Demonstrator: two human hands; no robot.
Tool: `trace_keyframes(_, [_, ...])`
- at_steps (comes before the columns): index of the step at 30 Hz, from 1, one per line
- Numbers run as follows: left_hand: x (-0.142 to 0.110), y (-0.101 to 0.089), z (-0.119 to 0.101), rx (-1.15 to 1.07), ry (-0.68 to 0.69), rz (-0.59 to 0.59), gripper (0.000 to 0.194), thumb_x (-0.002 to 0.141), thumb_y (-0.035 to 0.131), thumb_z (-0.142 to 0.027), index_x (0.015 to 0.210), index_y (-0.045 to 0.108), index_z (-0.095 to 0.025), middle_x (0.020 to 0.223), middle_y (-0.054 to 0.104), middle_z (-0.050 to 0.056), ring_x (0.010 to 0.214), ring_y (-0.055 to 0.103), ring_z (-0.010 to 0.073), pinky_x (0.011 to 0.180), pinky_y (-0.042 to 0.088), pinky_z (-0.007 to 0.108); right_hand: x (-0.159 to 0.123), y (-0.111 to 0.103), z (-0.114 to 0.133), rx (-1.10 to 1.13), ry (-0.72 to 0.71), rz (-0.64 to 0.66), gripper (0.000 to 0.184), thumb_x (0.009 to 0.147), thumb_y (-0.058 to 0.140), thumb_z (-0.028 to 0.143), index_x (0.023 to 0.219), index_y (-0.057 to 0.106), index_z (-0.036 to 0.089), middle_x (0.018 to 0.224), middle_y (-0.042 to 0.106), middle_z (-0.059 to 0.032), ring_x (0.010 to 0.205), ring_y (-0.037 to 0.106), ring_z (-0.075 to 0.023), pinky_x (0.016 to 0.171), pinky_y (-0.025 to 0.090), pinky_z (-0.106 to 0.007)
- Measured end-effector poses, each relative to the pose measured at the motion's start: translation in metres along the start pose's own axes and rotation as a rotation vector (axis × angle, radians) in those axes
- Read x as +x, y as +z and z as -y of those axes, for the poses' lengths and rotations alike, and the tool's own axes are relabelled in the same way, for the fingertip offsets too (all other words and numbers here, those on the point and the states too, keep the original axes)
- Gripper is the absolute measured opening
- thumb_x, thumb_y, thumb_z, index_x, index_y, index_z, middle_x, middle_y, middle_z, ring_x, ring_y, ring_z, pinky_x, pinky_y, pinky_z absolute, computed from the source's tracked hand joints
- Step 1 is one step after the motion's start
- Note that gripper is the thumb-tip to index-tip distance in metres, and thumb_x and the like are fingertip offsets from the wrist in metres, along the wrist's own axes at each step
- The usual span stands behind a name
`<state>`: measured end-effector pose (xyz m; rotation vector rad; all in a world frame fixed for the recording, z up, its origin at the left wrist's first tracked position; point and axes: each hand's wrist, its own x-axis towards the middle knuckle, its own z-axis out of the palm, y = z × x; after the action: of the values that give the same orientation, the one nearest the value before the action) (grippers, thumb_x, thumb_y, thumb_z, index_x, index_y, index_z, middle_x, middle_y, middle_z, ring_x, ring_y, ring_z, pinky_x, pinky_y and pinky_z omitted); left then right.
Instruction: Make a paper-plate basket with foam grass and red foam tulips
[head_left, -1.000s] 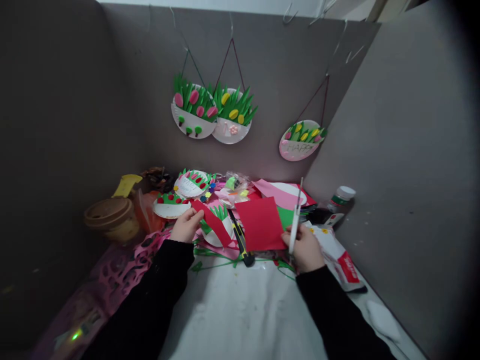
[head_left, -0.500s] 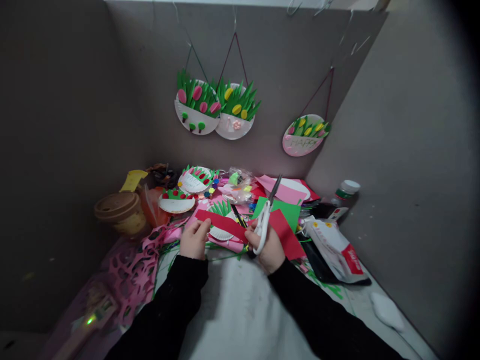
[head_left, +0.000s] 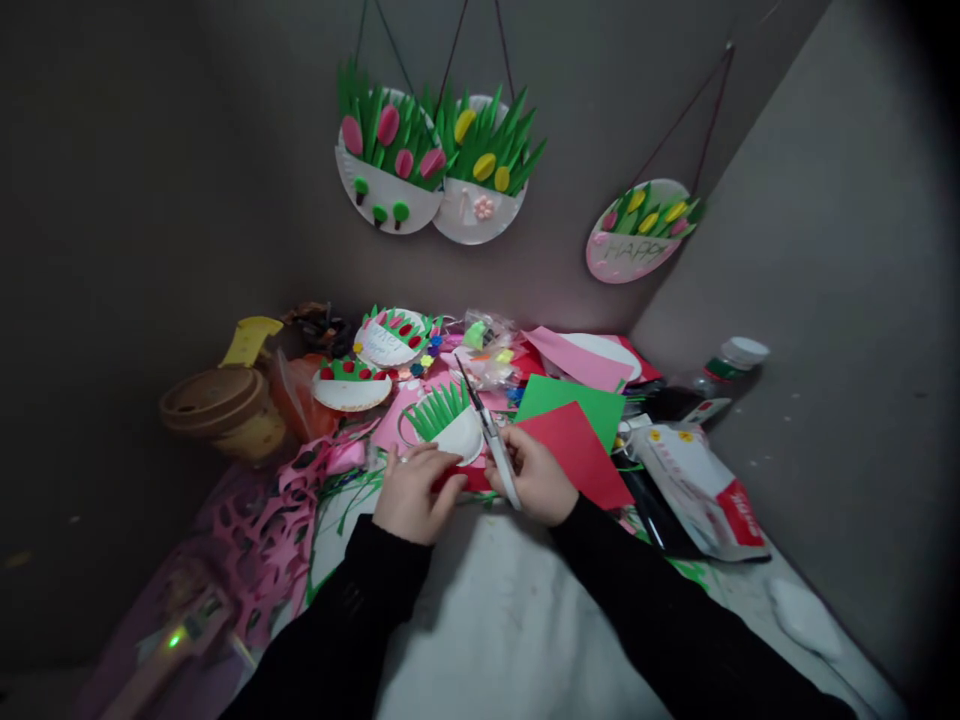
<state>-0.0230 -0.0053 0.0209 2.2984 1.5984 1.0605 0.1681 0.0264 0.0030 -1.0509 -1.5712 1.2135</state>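
Observation:
In the head view, my left hand (head_left: 421, 495) is closed on a red paper strip (head_left: 475, 480), its fingers hiding the strip's left end. My right hand (head_left: 541, 480) has white-handled scissors (head_left: 498, 452) in its grip, blades up and slightly left. Its fingertips also meet the strip's right end. Just beyond the strip lies a white paper-plate half (head_left: 463, 436) with green paper grass (head_left: 441, 408) above it. To the right of my right hand are a red sheet (head_left: 581, 450) and a green sheet (head_left: 576, 402).
Flower-decorated plates (head_left: 390, 200) hang on the grey back wall. A brown-lidded cup (head_left: 217, 405) stands left, near pink cut-out scraps (head_left: 281, 540). On the right are a white-and-red packet (head_left: 701, 490), a capped bottle (head_left: 731, 360) and a white mouse-shaped object (head_left: 806, 618).
My left hand has moved right along the red strip, toward my right hand. The strip now sits lower and is mostly covered. The scissors have tilted left, and the camera view has dipped closer.

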Motion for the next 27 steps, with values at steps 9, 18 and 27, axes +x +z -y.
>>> trace_keyframes(9, [-0.001,0.018,0.002,-0.448,-0.424,-0.047,0.023,0.075,0.054,-0.038,0.067,0.063,-0.018,0.058,0.059,0.0,0.052,0.05,0.0133,0.051,0.036,0.024,-0.003,0.004,-0.006,0.254,0.076,-0.048,0.028,0.062,0.069,0.028,0.081,0.051,0.019,0.073,0.057,0.0023,0.058,0.053,-0.0106,0.052,0.041,-0.022])
trace_keyframes(18, [-0.001,0.007,0.0,-0.201,-0.077,0.21,0.023,0.082,0.044,-0.029,0.075,0.064,-0.02,0.068,0.062,0.004,0.065,0.055,0.0162,0.059,0.039,0.025,-0.005,0.013,-0.003,0.294,0.111,-0.077,0.028,0.056,0.072,0.025,0.074,0.052,0.019,0.068,0.058,0.0034,0.058,0.053,-0.0107,0.055,0.042,-0.023])
trace_keyframes(27, [-0.017,0.018,-0.02,-0.092,-0.091,-0.055,0.022,0.08,0.05,-0.032,0.065,0.061,-0.02,0.061,0.057,0.004,0.06,0.052,0.0162,0.059,0.039,0.028,-0.008,0.022,-0.001,0.39,0.089,-0.375,0.027,0.061,0.07,0.024,0.078,0.049,0.02,0.063,0.049,0.0069,0.051,0.043,-0.0066,0.047,0.034,-0.018])
